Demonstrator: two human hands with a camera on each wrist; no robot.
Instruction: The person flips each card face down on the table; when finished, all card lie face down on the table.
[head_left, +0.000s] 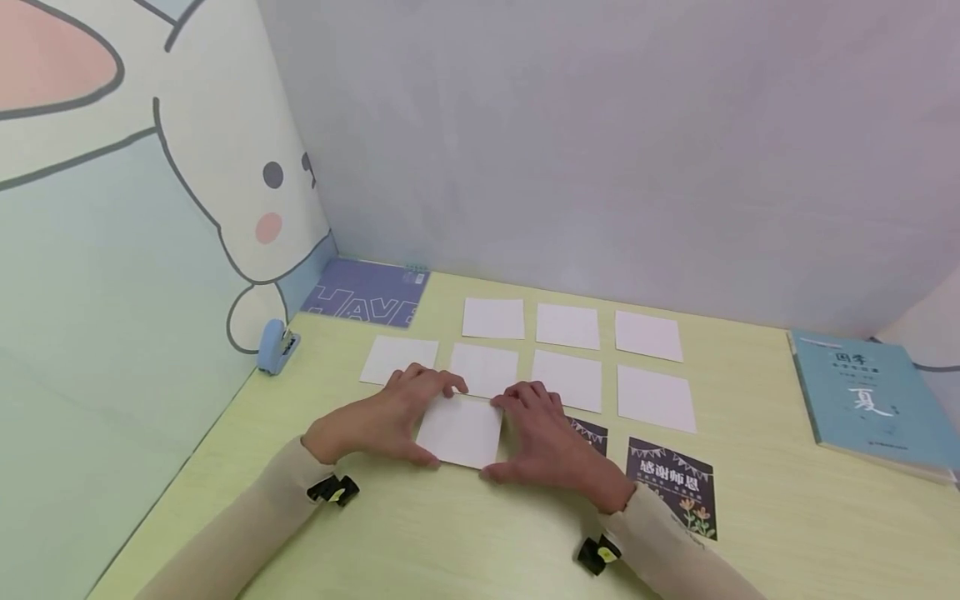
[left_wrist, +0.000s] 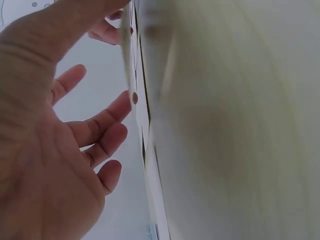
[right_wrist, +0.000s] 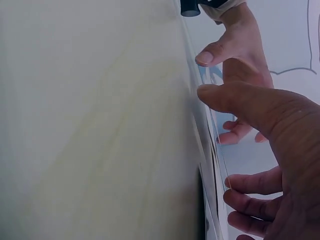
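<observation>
Head view: both hands frame a blank white card (head_left: 460,431) at lower centre of the tabletop (head_left: 750,517). Left hand (head_left: 382,421) and right hand (head_left: 547,446) have fingers spread, fingertips and thumbs pressing the card's side edges, seemingly squaring or placing it. Next likely needs sliding it into line below the white card grid (head_left: 570,350). Card is plain, square, flat.
</observation>
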